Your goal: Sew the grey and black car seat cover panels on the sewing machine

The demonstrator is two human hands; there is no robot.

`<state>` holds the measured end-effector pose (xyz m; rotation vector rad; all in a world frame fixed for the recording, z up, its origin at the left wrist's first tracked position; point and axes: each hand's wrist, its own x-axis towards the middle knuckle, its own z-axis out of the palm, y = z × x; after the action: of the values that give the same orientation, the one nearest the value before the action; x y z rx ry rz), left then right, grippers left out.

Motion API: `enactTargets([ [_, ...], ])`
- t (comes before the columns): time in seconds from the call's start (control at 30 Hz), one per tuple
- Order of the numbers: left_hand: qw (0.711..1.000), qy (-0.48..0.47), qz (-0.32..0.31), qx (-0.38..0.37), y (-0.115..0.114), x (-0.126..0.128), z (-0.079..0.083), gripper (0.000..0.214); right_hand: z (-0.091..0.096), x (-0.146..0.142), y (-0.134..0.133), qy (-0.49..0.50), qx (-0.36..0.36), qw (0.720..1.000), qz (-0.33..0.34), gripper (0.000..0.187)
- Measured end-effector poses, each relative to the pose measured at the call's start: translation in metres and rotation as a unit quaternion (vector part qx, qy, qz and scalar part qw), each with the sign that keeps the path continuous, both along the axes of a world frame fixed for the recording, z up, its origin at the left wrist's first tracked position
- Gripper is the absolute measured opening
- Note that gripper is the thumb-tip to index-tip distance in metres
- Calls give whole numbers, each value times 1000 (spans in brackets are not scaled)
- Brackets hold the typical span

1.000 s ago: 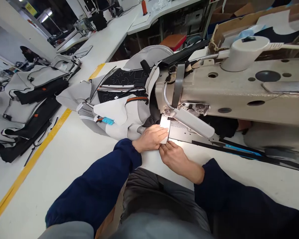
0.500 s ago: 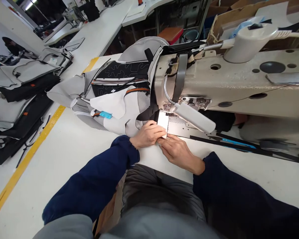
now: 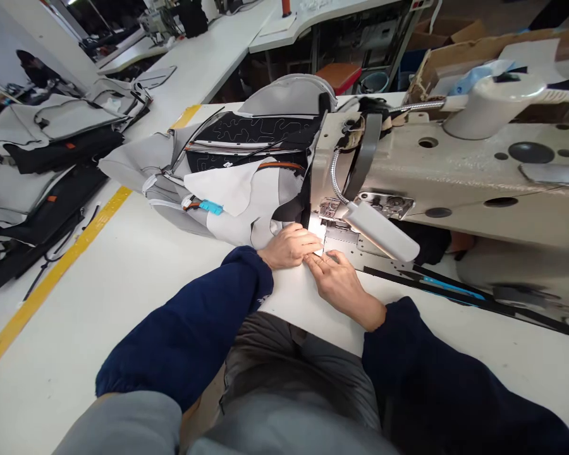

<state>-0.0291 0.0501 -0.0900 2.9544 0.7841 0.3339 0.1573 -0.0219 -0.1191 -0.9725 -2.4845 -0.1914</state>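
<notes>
My left hand (image 3: 289, 248) lies on the edge of a grey and black fabric cover (image 3: 246, 183), fingers close together and pressing flat right beside the needle area of a beige sewing machine (image 3: 436, 170). My right hand (image 3: 337, 278) rests palm down just right of it, fingers stretched toward the lit white piece (image 3: 317, 232) under the machine head. The fingertips of both hands nearly meet there. The machine's small lamp (image 3: 379, 230) shines on that spot. What lies under the fingertips is hidden.
A pile of grey and black covers (image 3: 38, 170) lies at the left beyond a yellow floor-style stripe (image 3: 66, 259) on the white table. Black strips with a blue tag (image 3: 450, 289) run along the machine's base. Cardboard boxes (image 3: 455, 57) stand behind the machine.
Both hands have slid forward, closer under the machine head, and the white piece between them shows less. The view has shifted slightly.
</notes>
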Motion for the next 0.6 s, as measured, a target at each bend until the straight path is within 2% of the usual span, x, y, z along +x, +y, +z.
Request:
enactTargets([
  [0.3, 1000, 0, 4, 1, 23, 8, 2, 32, -4, 3, 10, 21, -41, 998, -47, 40],
  [0.6, 997, 45, 20, 55, 13, 11, 11, 29, 0, 10, 3, 64, 34, 997, -26, 23],
])
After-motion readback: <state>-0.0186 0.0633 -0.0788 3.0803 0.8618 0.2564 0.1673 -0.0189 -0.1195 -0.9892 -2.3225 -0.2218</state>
